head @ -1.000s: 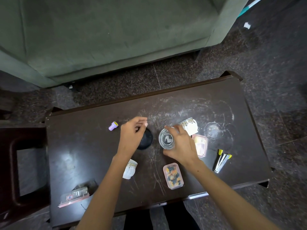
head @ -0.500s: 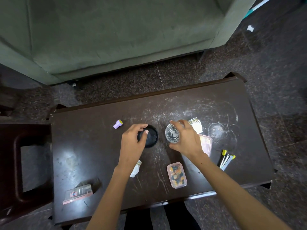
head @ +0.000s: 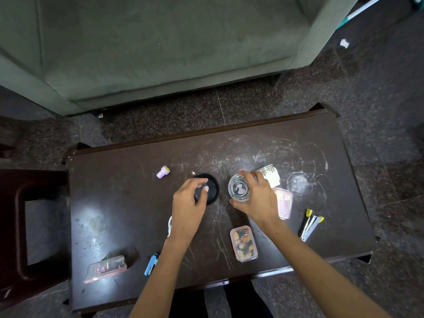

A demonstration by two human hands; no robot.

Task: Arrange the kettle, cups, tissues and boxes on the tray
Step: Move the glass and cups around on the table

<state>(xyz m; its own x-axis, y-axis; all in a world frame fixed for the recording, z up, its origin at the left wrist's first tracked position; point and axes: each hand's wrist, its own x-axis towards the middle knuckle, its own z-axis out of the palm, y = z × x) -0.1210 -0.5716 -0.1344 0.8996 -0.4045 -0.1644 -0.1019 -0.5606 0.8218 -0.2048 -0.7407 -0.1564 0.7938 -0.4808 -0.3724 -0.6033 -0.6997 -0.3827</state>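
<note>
Fingers of the left hand curl over the near-left rim of a shallow black dish, thumb tip resting inside it, so the hand grips the dish on the bench. Fingers of the right hand wrap round a clear glass cup, which stands upright just right of the dish, thumb on its near side and fingertips on its far rim.

Nearer than both hands, between the forearms, lies a clear box of dark and orange pieces. Left of the left wrist a small white patterned cup peeks out, mostly hidden. Further toward the near-left edge sit a blue stapler and a flat clear case.

Right of the right hand's knuckles lies a pink-lidded box, partly covered, and beyond it a yellow-tipped stapler. Past the right fingertips a white patterned cup lies on its side. Beyond the left fingers sits a lilac cap.
</note>
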